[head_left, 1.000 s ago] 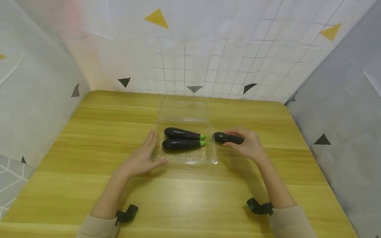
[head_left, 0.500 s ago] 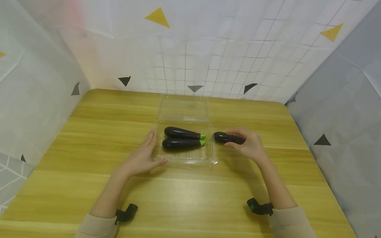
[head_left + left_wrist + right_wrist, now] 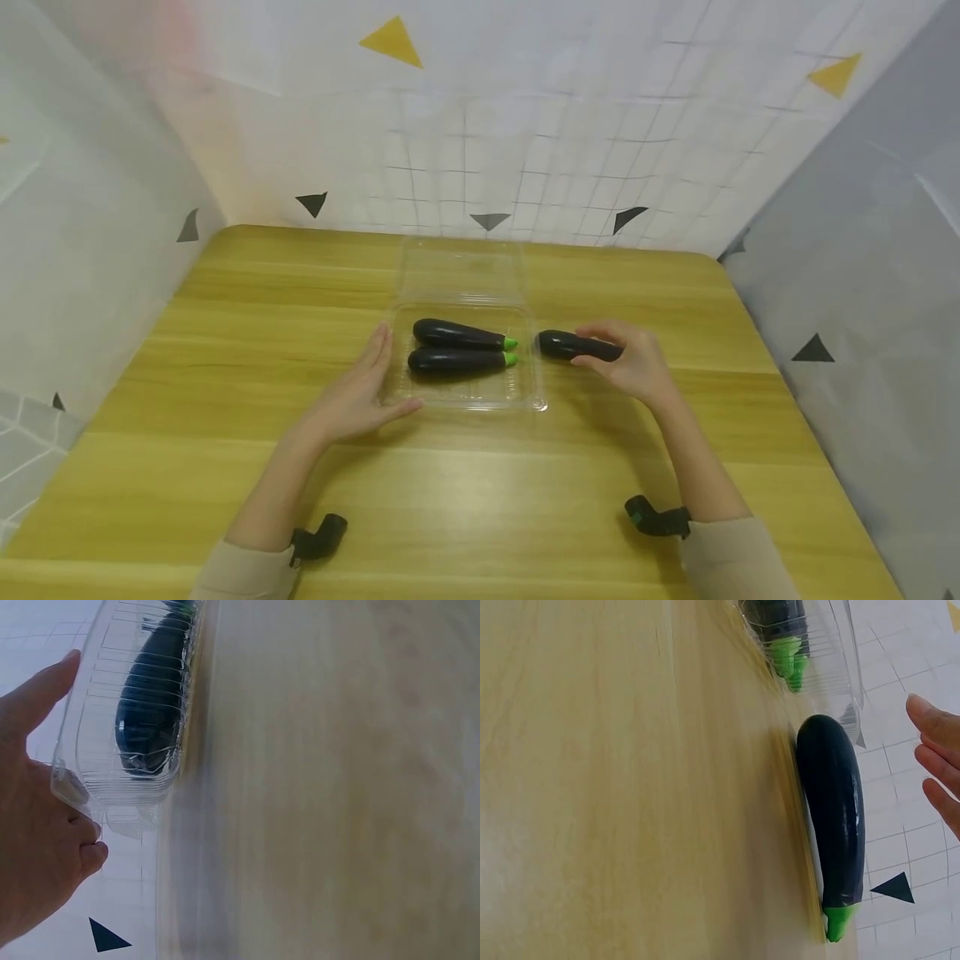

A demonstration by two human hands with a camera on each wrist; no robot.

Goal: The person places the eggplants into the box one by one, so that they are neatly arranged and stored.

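1. Loose eggplant [image 3: 831, 810] lies on wood-grain table [image 3: 480, 500], blunt end just beside clear clamshell [image 3: 480, 407].
2. Right hand [image 3: 632, 360] hovers over it, thumb and fingers apart, not touching.
3. Two eggplants [image 3: 456, 362] side by side inside clamshell, lid folded back.
4. Left hand [image 3: 352, 402] rests against clamshell's left end, thumb spread from fingers.

The clamshell container [image 3: 468, 406] at the centre is of clear, thin plastic, shiny and ribbed. The eggplants [image 3: 456, 362] have smooth, glossy skin. The tabletop [image 3: 480, 500] looks like wood, with slight shine; the sleeves [image 3: 246, 573] at the bottom are matt cloth.
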